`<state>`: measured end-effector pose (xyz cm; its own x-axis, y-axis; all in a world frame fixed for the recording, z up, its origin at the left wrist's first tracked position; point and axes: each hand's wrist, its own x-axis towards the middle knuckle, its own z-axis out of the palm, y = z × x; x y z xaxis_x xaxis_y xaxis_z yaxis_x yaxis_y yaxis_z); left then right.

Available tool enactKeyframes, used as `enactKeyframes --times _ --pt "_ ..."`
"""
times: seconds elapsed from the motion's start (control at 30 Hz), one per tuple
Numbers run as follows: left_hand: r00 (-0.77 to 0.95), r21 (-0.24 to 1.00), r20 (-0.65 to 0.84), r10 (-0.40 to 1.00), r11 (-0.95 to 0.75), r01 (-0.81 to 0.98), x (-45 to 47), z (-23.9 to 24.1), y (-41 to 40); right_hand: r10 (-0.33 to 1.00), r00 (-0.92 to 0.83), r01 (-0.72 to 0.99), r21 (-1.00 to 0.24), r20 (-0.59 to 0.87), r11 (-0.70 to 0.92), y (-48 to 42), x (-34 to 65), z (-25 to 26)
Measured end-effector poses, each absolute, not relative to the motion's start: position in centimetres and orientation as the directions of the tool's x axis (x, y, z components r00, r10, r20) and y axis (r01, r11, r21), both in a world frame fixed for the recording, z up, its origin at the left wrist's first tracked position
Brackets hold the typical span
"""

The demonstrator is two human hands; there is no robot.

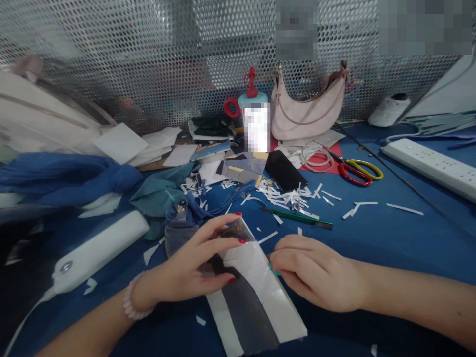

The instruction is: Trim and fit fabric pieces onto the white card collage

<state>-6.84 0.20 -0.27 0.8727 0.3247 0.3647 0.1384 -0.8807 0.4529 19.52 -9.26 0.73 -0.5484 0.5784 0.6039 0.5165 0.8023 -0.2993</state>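
Note:
A strip of grey and white material (256, 297) lies on the blue table (390, 238) in front of me. My left hand (193, 263) rests on its upper end, fingers stretched along it and thumb underneath the edge, pinching it in place. My right hand (316, 272) is curled closed at the strip's right edge, with a small teal object (274, 270) peeking out between the fingers; I cannot make out what it is. A green-handled knife (297, 217) lies just beyond my right hand.
White paper slivers (293, 196) litter the middle. Behind them are a black phone (284, 171), red-and-yellow scissors (357, 171), a pink bag (308, 111) and a glue bottle (255, 116). A power strip (431, 166) lies right, blue cloth (67, 178) and a white tool (100, 250) left.

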Motion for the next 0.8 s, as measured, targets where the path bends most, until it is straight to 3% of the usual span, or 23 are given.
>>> enactKeyframes --times 0.8 --pt "0.876 0.471 0.370 0.308 -0.875 0.109 -6.76 -0.15 0.23 0.591 -0.512 0.543 -0.298 0.623 0.785 -9.08 19.55 0.43"
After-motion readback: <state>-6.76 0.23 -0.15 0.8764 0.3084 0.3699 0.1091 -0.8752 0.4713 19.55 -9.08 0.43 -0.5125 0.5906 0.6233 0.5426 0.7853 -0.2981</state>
